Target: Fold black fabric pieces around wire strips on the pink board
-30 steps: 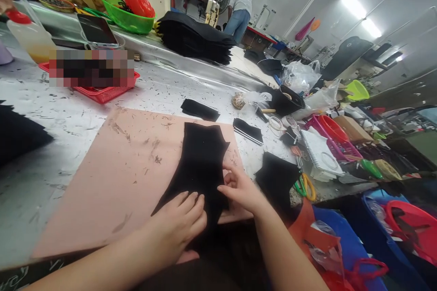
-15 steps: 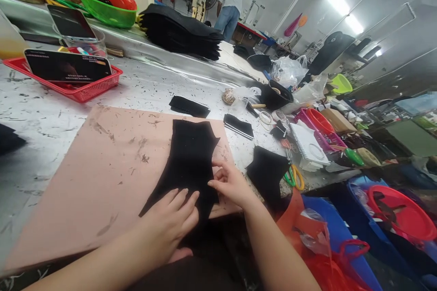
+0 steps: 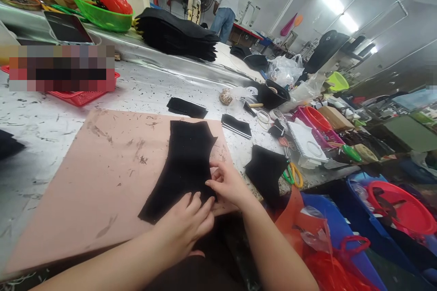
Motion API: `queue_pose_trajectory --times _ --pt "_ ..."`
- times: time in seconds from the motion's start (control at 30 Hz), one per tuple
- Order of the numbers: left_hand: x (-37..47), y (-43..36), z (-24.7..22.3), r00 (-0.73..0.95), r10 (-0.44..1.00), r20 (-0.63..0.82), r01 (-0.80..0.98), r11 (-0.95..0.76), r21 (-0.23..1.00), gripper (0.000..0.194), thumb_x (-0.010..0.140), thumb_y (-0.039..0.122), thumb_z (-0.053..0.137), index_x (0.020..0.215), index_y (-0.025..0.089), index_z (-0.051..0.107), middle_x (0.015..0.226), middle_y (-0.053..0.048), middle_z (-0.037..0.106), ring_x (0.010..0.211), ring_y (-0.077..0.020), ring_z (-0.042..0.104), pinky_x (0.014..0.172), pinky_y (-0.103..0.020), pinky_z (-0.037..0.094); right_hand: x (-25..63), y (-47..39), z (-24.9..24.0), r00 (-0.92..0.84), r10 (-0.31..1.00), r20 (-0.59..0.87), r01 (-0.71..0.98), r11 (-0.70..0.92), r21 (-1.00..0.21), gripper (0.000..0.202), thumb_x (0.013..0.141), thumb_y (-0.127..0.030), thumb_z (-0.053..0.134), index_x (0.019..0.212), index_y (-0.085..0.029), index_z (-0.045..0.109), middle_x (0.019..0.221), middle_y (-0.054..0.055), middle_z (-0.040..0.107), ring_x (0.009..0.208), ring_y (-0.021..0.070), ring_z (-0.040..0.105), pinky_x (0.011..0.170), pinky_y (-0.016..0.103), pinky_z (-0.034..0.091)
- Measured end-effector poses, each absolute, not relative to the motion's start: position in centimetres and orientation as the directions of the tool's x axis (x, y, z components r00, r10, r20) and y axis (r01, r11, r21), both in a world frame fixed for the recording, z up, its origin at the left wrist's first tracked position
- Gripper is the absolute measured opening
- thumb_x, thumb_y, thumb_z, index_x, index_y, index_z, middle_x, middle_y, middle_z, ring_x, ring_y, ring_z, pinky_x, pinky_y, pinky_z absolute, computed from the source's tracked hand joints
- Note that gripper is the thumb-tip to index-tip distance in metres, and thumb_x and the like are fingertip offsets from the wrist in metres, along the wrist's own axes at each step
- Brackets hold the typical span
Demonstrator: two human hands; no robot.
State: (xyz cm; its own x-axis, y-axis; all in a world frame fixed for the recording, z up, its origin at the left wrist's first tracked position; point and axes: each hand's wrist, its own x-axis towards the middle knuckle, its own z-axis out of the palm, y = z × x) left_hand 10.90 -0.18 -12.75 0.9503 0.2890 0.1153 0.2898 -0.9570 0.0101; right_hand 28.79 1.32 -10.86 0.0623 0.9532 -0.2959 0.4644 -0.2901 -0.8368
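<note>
A black fabric piece [image 3: 186,154] lies on the pink board in front of me, its near part passing under my fingers. Across its lower right corner rests my left hand [image 3: 186,223], palm down, with the fingers stretched out and slightly spread. My right hand [image 3: 227,184] is at the fabric's right edge. Its thumb and index fingertips touch the cloth a little apart, and the other fingers curl loosely. Beyond the board's right side lies another dark fabric stack [image 3: 266,168], with green-and-yellow-handled scissors [image 3: 292,174] beside it.
The pink board [image 3: 102,182] reaches the table's front edge. Two small black fabric bundles [image 3: 187,107] lie behind it. A red basket [image 3: 80,97] stands far left, partly blurred out. Tall black stacks [image 3: 175,36] sit at the back. Blue bins [image 3: 327,218] stand at right.
My left hand has slid right along the fabric's near part, toward my right hand. The fabric's lower left corner shows more. The right hand keeps its place at the edge.
</note>
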Motion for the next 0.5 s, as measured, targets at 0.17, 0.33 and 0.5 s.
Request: queue_pose_trajectory --times 0.17,0.33,0.5 --pt "11.6 0.3 -12.7 0.968 0.243 0.056 0.241 -0.97 0.039 0.068 0.074 0.067 0.048 0.121 0.018 0.052 0.126 -0.012 0.054 0.099 -0.0313 0.051 0.079 -0.041 0.038 29.1 1.5 -10.6 0.047 0.955 -0.294 0.454 -0.283 -0.845 0.036 0.065 -0.014 0.063 0.1 -0.021 0.057 0.059 -0.007 0.052 0.056 0.0118 0.051 0.057 0.026 0.042" --pt "11.3 0.4 -11.3 0.96 0.271 0.062 0.253 -0.944 0.213 0.068 0.073 0.064 0.053 0.121 0.016 0.051 0.13 -0.013 0.051 0.101 -0.0325 0.05 0.086 -0.046 0.039 28.2 3.1 -10.6 0.094 0.969 -0.228 0.37 -0.246 -0.896 0.025 0.066 -0.022 0.066 0.09 -0.02 0.061 0.067 -0.003 0.057 0.064 0.0145 0.055 0.061 0.028 0.044" --pt "9.0 2.7 -9.8 0.757 0.654 0.01 0.318 -0.381 0.868 0.052 0.069 0.048 0.066 0.114 0.025 0.053 0.113 -0.006 0.06 0.104 -0.0262 0.052 0.092 -0.042 0.041 26.6 5.2 -11.2 0.092 0.979 -0.183 0.154 -0.195 -0.969 0.034 0.072 -0.036 0.057 0.101 -0.02 0.054 0.081 0.004 0.064 0.072 0.0194 0.061 0.055 0.029 0.049"
